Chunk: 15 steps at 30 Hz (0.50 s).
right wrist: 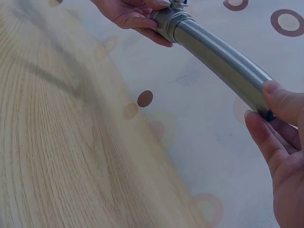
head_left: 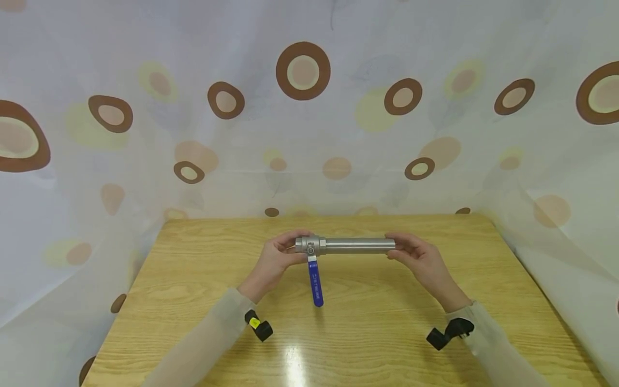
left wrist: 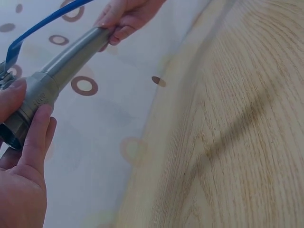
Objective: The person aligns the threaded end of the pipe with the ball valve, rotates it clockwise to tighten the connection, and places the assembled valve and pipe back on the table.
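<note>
A grey metal pipe (head_left: 360, 245) with a ball valve (head_left: 308, 245) screwed on its left end is held level above the wooden table (head_left: 193, 279). The valve's blue lever handle (head_left: 315, 284) hangs down toward me. My left hand (head_left: 276, 258) grips the valve body (left wrist: 33, 102), fingers curled round it. My right hand (head_left: 418, 257) pinches the pipe's right end (right wrist: 259, 95) between thumb and fingers. In the left wrist view the pipe (left wrist: 71, 54) runs up to the right hand (left wrist: 124, 16). In the right wrist view the left hand (right wrist: 130, 16) shows at the valve (right wrist: 168, 21).
A white curtain (head_left: 309, 107) with brown and yellow rings hangs behind and beside the table. Black wrist camera mounts (head_left: 258, 325) (head_left: 447, 332) sit on both sleeves.
</note>
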{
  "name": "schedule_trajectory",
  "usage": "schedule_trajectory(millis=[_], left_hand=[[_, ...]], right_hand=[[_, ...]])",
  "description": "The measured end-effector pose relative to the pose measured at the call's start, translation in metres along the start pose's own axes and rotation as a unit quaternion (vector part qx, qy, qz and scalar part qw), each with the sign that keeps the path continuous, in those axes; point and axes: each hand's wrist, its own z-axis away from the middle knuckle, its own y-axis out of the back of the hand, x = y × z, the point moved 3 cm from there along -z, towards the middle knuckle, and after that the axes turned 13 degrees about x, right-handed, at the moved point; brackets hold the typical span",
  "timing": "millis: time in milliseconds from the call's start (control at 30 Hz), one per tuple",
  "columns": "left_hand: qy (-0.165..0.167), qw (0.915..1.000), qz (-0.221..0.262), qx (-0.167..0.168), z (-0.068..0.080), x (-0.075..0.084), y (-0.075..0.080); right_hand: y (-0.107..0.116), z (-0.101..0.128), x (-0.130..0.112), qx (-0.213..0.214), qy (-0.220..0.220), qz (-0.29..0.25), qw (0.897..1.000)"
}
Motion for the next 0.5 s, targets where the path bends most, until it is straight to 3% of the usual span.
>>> schedule_trajectory(millis=[500], left_hand=[[-0.005, 0.9993, -0.036, -0.010, -0.0022, -0.0001, 0.0038]], right_hand=[[-0.0022, -0.0010, 0.0057, -0.001, 0.001, -0.005, 1.000]])
